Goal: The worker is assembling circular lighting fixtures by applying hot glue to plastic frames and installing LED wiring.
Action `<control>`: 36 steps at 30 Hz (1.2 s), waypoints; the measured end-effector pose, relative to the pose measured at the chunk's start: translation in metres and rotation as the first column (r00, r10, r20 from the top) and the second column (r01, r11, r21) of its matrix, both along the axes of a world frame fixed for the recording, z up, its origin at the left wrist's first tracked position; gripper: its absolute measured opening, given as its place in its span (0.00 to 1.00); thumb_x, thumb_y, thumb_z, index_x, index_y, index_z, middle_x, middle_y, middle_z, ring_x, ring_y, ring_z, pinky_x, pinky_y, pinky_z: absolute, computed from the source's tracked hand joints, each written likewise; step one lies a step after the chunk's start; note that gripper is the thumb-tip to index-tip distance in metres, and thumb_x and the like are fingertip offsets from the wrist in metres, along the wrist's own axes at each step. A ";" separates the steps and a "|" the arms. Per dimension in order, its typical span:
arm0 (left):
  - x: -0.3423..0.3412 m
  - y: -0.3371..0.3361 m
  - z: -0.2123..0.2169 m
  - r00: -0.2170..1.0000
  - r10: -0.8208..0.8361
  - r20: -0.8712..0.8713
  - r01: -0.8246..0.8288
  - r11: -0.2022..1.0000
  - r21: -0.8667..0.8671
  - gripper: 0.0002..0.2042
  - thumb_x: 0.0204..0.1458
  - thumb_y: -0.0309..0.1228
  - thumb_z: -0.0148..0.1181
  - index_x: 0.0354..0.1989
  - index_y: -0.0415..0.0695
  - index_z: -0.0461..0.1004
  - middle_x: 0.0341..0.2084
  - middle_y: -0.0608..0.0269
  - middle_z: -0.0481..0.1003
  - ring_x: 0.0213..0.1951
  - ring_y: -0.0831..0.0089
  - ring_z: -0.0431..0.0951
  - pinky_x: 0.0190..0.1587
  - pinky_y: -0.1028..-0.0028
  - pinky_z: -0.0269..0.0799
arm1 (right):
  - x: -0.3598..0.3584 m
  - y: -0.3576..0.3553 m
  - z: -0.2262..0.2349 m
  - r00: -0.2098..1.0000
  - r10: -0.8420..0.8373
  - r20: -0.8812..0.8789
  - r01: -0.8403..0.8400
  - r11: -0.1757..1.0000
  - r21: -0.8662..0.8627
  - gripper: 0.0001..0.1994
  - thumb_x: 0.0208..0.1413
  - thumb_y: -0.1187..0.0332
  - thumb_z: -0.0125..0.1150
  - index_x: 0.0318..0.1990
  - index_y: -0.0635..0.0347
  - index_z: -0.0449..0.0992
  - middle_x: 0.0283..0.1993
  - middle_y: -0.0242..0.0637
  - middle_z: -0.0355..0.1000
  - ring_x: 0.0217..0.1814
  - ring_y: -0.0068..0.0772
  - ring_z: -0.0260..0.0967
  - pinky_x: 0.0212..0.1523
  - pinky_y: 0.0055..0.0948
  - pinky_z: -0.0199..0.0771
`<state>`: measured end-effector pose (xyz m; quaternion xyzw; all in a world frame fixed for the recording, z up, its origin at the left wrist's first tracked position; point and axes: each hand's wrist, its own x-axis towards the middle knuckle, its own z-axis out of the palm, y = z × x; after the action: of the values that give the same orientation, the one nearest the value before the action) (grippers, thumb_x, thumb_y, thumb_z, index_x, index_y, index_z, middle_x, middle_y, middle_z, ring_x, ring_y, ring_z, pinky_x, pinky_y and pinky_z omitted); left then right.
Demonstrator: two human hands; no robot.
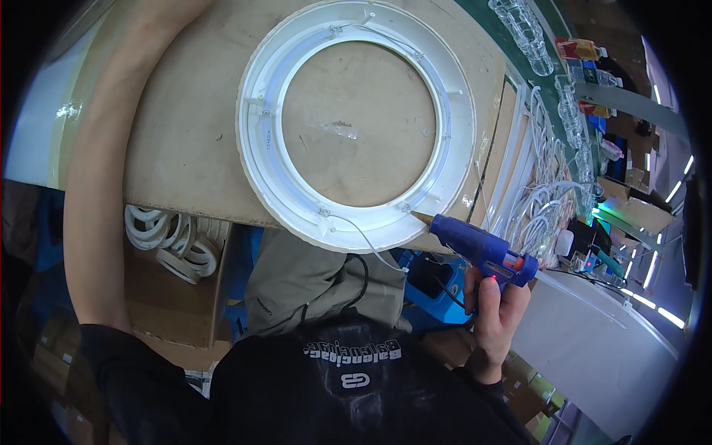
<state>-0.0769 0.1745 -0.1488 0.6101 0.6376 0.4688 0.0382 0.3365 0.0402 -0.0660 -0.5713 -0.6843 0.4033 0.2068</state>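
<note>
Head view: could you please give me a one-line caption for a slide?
Right hand aims a blue glue gun at the rim of a white ring frame on a board.

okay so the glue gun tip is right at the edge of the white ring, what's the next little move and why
Probably squeeze the trigger: the right hand holds the blue glue gun with its nozzle touching the white ring beside a small clip where a thin wire hangs loose.

Your work surface is a brown board (185,126). A white ring housing (276,185) lies flat on it, thin wire (371,245) trailing off its near edge. White strips (523,159) lie alongside at your right.
</note>
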 end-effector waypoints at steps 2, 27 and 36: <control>0.001 0.000 0.001 1.000 -0.017 0.018 0.016 1.000 0.019 0.17 0.58 0.30 0.56 0.18 0.35 0.63 0.13 0.69 0.56 0.19 0.82 0.55 0.21 0.72 0.51 | -0.002 0.000 0.003 0.999 -0.022 0.034 0.021 0.999 0.024 0.15 0.65 0.69 0.48 0.54 0.69 0.65 0.29 0.38 0.69 0.18 0.17 0.58 0.20 0.16 0.57; 0.008 -0.006 0.013 1.000 0.025 0.011 -0.025 0.999 0.024 0.14 0.54 0.28 0.57 0.19 0.33 0.65 0.11 0.59 0.58 0.18 0.79 0.57 0.20 0.71 0.53 | -0.010 0.072 -0.009 0.998 0.003 -0.062 0.001 0.998 0.059 0.14 0.68 0.64 0.45 0.43 0.70 0.68 0.31 0.39 0.70 0.16 0.18 0.62 0.16 0.17 0.61; 0.008 -0.004 0.012 1.000 0.019 0.009 -0.020 1.000 0.021 0.15 0.53 0.29 0.57 0.19 0.33 0.66 0.11 0.59 0.57 0.17 0.79 0.57 0.20 0.70 0.53 | -0.012 0.071 -0.011 0.998 -0.011 -0.056 0.015 0.998 0.061 0.14 0.68 0.65 0.45 0.44 0.70 0.69 0.30 0.37 0.69 0.16 0.17 0.61 0.15 0.17 0.60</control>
<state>-0.0691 0.1702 -0.1365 0.6023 0.6383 0.4784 0.0298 0.3244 0.1114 -0.0773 -0.5576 -0.6865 0.3966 0.2459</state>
